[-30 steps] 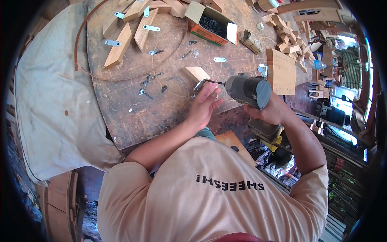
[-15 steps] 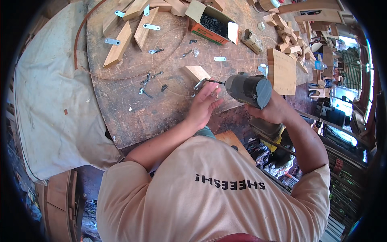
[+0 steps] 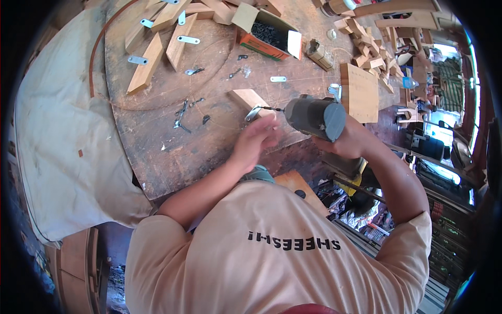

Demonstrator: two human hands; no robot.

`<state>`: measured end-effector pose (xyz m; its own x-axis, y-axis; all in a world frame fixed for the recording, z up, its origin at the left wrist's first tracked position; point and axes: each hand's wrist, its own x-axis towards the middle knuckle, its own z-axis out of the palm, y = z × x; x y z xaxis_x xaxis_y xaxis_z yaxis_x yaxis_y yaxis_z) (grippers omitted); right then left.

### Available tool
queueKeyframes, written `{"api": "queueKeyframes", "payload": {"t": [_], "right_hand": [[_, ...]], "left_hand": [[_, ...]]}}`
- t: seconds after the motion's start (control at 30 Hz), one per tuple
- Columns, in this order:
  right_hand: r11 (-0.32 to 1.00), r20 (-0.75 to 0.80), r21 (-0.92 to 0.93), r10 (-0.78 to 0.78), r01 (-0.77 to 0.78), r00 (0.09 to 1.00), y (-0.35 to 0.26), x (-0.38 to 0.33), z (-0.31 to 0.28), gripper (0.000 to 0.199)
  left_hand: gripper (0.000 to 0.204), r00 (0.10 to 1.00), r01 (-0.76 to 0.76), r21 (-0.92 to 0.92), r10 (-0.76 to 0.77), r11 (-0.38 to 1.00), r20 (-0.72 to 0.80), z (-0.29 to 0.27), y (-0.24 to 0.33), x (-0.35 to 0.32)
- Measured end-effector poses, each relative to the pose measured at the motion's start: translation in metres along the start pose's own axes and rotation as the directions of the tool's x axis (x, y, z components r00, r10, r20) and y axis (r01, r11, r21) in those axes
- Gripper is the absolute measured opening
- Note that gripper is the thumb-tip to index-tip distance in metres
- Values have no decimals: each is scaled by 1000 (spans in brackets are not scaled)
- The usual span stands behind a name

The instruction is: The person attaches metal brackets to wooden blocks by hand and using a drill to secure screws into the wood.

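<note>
My right hand (image 3: 348, 140) is closed round the grip of a dark grey power drill (image 3: 314, 116), which points left. The drill's black bit (image 3: 272, 109) meets the end of a short, angled wooden block (image 3: 250, 99) on the workbench. Against that end of the block sits a small metal plate (image 3: 253, 113), partly hidden. Just below the block is my left hand (image 3: 256, 140), its fingers bent and blurred by motion. Whether they touch the block or plate I cannot make out.
Several wooden blocks (image 3: 146, 64) with metal plates lie at the far left of the worn workbench (image 3: 151, 157). An open box (image 3: 266, 39) of dark screws stands at the back. Loose black screws (image 3: 181, 116) lie on the bench. Wood pieces (image 3: 361, 94) stand at right; a pale cloth (image 3: 68, 141) covers the left side.
My left hand has drawn back slightly from the block's end, its fingers now closer together. The drill stays at the block in my right hand. The whole view has shifted slightly.
</note>
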<state>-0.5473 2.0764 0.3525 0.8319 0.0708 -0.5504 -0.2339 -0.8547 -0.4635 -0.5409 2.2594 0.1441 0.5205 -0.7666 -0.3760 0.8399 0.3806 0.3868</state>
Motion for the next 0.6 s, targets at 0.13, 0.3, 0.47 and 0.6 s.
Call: {"api": "queueKeyframes", "payload": {"t": [0.13,0.3,0.47,0.6], "right_hand": [[995,119,-44,90,-85,989,-15,9,-10,39],[993,141,-99,81,-68,987,-25,14,-17,39],[985,178,-105,157,-140,971,-28,19,-18,43],[982,174,-132,159,-137,972,-22,21,-19,45]], "left_hand": [[24,942,-187,602,315,777,-114,-29,21,-14],[27,930,-29,971,363,238,-61,-28,59,-9],[28,977,74,976,180,206,-112,-35,54,19],[29,989,33,968,133,248,-67,-45,44,31]]}}
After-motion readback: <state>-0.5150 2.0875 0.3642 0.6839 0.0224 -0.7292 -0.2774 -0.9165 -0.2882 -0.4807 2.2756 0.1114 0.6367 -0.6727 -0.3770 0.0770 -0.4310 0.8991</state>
